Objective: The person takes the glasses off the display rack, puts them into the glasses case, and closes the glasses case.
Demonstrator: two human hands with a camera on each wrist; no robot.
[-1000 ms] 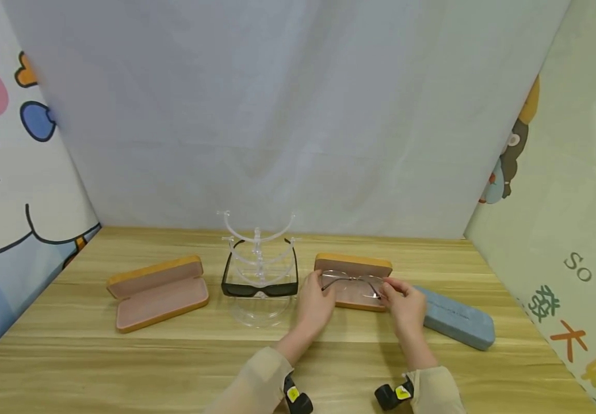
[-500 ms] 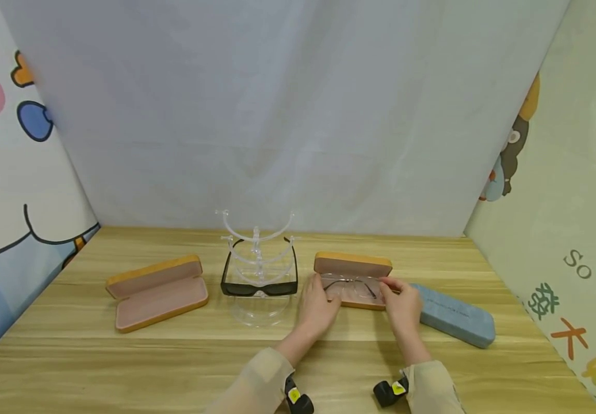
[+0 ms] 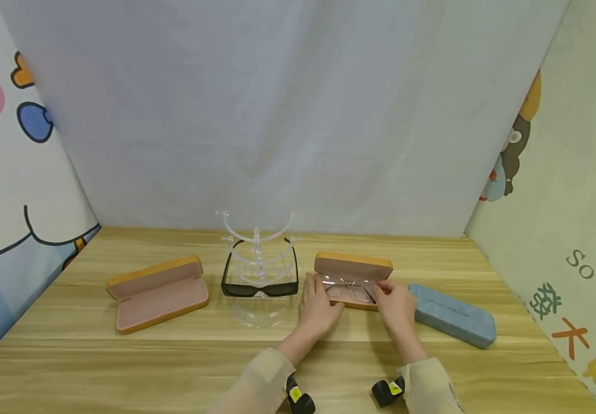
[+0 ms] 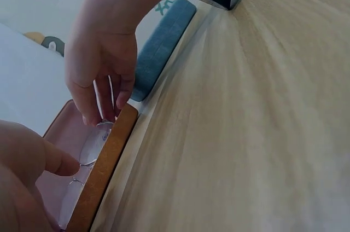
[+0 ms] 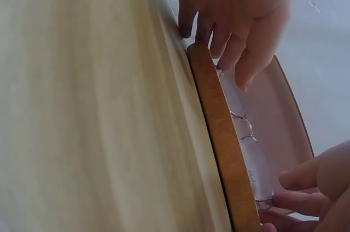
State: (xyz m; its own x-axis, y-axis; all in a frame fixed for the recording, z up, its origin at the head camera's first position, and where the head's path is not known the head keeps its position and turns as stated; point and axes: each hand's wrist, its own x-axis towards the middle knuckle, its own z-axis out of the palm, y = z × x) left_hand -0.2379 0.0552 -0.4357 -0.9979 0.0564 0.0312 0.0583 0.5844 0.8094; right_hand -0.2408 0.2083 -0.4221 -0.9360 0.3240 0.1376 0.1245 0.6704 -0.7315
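Observation:
A pair of thin metal-framed eyeglasses (image 3: 348, 287) with clear lenses lies low inside an orange eyeglass case (image 3: 354, 265) lined in pink, its lid raised. My left hand (image 3: 318, 307) is at the case's left end, fingers fairly straight along that end and thumb (image 4: 63, 163) over the glasses. At the opposite end, my right hand (image 3: 397, 307) reaches in with fingers touching the frame's right side; its thumb (image 5: 298, 177) stands apart from the index finger. In the left wrist view, the front wall of the case hides part of the lenses (image 4: 97, 143).
A blue eyeglass case (image 3: 453, 316) lies shut just right of the right hand. Black sunglasses (image 3: 259, 289) sit on a clear display stand (image 3: 258, 261) left of the left hand. Another orange case (image 3: 163, 299) stands open farther left on the wooden table (image 3: 174, 368).
The eyeglasses have come down into the orange case. My right hand has moved left and slightly down with them, and its fingers have loosened. The left hand has stayed at the case's left end.

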